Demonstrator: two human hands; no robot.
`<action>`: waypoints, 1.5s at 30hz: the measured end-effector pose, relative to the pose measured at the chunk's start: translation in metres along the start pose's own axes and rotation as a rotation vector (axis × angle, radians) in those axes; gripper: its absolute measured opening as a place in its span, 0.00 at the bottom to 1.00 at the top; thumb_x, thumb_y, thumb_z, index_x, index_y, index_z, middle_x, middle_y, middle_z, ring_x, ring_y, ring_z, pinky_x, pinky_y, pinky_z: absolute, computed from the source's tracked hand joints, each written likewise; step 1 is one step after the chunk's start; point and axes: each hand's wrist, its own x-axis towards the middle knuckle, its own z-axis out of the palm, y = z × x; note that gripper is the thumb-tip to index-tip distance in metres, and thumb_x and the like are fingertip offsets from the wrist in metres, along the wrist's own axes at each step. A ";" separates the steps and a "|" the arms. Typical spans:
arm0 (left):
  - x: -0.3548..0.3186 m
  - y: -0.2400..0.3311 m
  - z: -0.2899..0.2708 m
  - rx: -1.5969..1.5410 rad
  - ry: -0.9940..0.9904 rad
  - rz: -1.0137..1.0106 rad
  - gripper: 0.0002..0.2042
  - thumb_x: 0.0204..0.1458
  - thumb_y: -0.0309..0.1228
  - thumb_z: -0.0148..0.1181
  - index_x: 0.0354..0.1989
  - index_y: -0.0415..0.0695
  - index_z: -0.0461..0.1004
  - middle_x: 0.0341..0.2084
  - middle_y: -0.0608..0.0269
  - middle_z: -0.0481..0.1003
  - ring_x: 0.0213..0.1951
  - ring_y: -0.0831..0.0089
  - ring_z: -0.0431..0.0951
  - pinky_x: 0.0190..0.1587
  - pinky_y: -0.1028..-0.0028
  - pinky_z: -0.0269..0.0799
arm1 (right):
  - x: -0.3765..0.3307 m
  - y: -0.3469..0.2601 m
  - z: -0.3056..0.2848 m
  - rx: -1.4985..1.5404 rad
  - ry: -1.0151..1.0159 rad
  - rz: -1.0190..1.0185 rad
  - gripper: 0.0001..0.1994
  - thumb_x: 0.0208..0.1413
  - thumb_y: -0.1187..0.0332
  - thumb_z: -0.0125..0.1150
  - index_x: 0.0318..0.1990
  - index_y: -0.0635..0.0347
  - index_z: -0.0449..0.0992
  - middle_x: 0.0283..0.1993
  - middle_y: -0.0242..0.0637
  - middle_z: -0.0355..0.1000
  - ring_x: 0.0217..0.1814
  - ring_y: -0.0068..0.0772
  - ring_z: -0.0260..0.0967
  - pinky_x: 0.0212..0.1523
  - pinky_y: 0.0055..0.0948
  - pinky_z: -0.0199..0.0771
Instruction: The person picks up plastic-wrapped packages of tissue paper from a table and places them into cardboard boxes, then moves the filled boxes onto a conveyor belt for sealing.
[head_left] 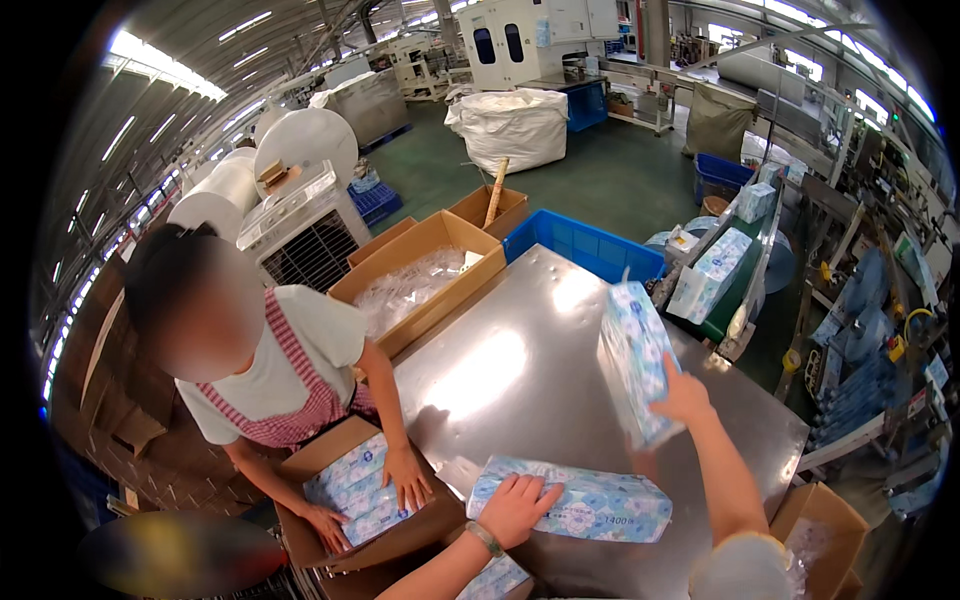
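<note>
L hand (518, 505) flat on long blue-white plastic tissue pack (580, 500) lying on steel table (500, 370), R hand (683, 397) gripping second upright tissue pack (634, 360) above table, co-worker's hands (405, 478) pressing packs into cardboard box (400, 535)

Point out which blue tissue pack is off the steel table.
The tissue pack in the right hand, held upright in the air; the pack under the left hand lies flat.
</note>
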 end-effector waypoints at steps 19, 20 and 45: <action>-0.371 0.102 0.007 -0.311 0.023 -0.841 0.39 0.31 0.36 0.76 0.57 0.40 0.67 0.43 0.47 0.70 0.47 0.46 0.70 0.50 0.53 0.70 | -0.283 -0.164 0.038 2.204 -0.342 0.265 0.27 0.63 0.55 0.61 0.64 0.61 0.69 0.60 0.44 0.74 0.63 0.45 0.71 0.63 0.48 0.72; -0.370 0.103 0.022 -0.322 -0.118 -0.816 0.40 0.31 0.37 0.76 0.58 0.42 0.67 0.43 0.47 0.70 0.49 0.46 0.70 0.51 0.53 0.71 | -0.301 -0.196 0.025 2.121 -0.384 0.250 0.27 0.63 0.56 0.61 0.64 0.62 0.68 0.61 0.45 0.73 0.63 0.46 0.70 0.63 0.47 0.72; -0.309 0.016 0.149 -0.681 -0.539 -0.981 0.40 0.47 0.55 0.65 0.66 0.45 0.66 0.65 0.50 0.67 0.68 0.51 0.64 0.58 0.43 0.69 | -0.257 -0.397 0.264 -0.160 -0.473 -1.132 0.27 0.37 0.60 0.73 0.49 0.58 0.81 0.55 0.51 0.72 0.66 0.57 0.61 0.68 0.52 0.57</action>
